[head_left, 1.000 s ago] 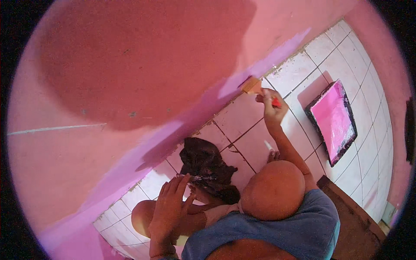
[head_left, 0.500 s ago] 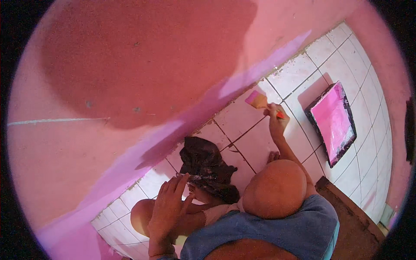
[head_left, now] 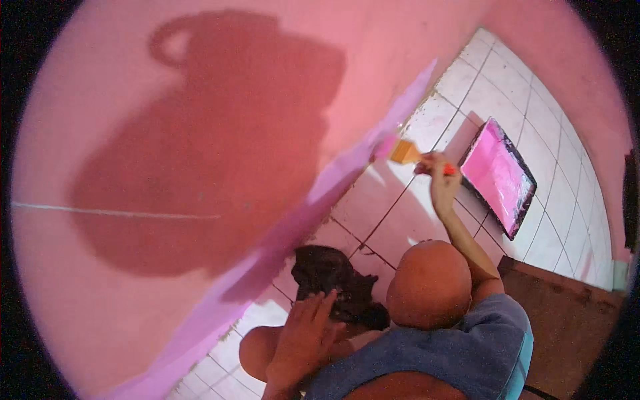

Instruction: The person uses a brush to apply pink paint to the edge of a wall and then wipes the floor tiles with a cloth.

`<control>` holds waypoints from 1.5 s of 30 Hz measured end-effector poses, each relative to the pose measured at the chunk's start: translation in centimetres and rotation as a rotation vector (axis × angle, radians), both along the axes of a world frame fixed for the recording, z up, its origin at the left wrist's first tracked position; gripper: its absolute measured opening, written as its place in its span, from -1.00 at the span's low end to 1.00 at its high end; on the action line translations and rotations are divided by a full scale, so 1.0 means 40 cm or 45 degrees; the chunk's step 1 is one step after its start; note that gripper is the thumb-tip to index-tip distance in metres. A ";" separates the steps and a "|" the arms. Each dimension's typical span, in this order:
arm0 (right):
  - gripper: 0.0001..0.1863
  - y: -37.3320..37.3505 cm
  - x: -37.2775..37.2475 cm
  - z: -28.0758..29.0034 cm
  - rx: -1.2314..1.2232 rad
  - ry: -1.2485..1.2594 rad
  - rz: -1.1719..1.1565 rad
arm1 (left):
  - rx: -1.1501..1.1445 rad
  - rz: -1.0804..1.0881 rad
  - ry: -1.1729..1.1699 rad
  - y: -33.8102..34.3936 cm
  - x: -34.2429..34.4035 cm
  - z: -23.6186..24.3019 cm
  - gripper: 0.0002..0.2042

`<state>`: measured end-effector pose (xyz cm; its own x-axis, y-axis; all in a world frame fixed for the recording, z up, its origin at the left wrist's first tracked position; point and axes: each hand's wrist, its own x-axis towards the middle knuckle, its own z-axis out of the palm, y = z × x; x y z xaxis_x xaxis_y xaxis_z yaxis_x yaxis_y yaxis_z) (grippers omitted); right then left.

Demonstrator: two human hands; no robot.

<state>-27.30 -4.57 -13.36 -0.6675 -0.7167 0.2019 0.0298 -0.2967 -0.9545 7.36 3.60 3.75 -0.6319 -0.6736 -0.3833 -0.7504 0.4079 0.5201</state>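
Note:
My right hand (head_left: 440, 170) is closed around the handle of a paintbrush (head_left: 405, 153). The pink-loaded tip of its bristles is against the lower edge of the wall, on a freshly coloured violet-pink strip (head_left: 393, 123). To the right of that hand, a black-edged paint tray (head_left: 489, 212) holds bright pink paint. My left hand (head_left: 307, 337) hovers over or rests on my left knee; which one cannot be told. Its fingers are stretched out, with nothing in them. Just beyond them a crumpled dark cloth or bag (head_left: 330, 270) lies on the floor.
A pink wall (head_left: 373, 60) rises on the left and carries a large shadow and a thin pale line. White floor tiles (head_left: 513, 80) with dark joints run along its foot. A brown board or mat (head_left: 560, 313) lies at the lower right, by my right side.
The brush in my right hand has gone from above the tiles to the foot of the wall. My view has shifted, and the shadow on the wall has changed shape.

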 end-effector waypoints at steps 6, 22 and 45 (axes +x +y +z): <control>-0.75 -0.052 0.061 -0.073 0.258 0.105 0.152 | -0.051 -0.163 0.051 -0.011 0.028 -0.081 -0.42; -0.67 -0.107 -0.494 -0.204 0.350 -0.243 -0.393 | 0.033 0.080 -0.240 -0.086 0.010 -0.124 -0.44; -0.60 -0.347 -0.677 -0.283 0.070 -0.519 -0.307 | 0.363 0.197 -0.471 -0.166 -0.366 -0.016 -0.50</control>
